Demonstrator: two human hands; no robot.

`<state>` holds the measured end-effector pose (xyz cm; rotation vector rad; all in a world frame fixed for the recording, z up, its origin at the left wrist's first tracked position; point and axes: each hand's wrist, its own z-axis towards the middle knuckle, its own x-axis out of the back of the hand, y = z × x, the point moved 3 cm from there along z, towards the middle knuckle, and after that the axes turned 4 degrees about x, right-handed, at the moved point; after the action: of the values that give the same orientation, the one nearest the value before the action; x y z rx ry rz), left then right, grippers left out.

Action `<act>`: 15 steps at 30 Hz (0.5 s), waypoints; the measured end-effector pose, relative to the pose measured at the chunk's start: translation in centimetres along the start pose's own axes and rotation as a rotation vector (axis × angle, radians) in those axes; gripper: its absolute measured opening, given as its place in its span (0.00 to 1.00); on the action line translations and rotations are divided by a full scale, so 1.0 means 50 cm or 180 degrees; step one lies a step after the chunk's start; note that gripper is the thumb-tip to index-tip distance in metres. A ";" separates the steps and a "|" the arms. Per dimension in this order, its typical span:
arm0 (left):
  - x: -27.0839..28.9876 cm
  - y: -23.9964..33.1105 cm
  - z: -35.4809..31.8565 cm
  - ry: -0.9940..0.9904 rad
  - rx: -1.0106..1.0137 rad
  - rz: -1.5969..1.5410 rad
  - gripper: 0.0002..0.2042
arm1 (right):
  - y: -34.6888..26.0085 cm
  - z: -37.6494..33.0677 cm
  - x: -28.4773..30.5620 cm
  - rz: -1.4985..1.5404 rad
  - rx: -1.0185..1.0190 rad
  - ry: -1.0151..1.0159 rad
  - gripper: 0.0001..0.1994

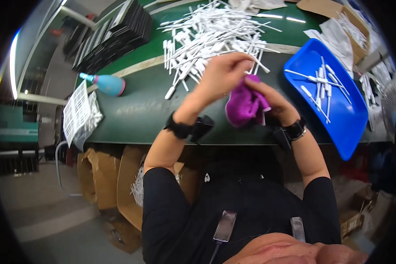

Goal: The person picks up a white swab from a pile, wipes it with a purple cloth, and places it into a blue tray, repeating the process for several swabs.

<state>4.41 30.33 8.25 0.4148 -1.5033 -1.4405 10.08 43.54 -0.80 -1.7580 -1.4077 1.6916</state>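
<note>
A purple cloth (243, 107) is bunched in my right hand (273, 99), whose fingers are closed round it above the near part of the bench. Touching the top of the cloth, my left hand (226, 75) is closed in a pinch. A little white shows near its fingertips, but I cannot make out what they hold. Just beyond my hands lies a loose heap of white plastic sticks (207, 33) with thicker ends. At the right stands a blue tray (352, 119) with several similar white sticks (323, 83) lying crosswise in it.
On the left of the green bench (149, 119) are a light-blue squeeze bottle (109, 84) and a printed sheet (76, 112) over a clear bag. Black trays (114, 37) are stacked at the far left. Cardboard boxes (103, 176) stand below the bench; another box (356, 39) sits far right.
</note>
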 end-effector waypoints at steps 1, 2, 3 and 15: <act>0.065 -0.033 -0.030 0.0409 0.0217 0.0399 0.10 | -0.015 -0.005 -0.009 0.0305 0.0018 0.0105 0.16; 0.132 -0.064 -0.067 0.1020 0.0376 0.1018 0.10 | -0.024 -0.007 -0.019 0.0609 0.0033 0.0213 0.18; 0.187 -0.096 -0.103 0.1587 0.0518 0.1623 0.11 | -0.025 -0.006 -0.018 0.0633 -0.0012 0.0175 0.18; 0.235 -0.174 -0.229 0.0486 0.1658 0.1767 0.11 | -0.034 0.010 0.039 0.0581 0.0509 0.0557 0.20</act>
<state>4.95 12.52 3.11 0.3652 -1.6883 -0.5686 8.57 45.67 -0.69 -1.9382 -1.0362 1.6407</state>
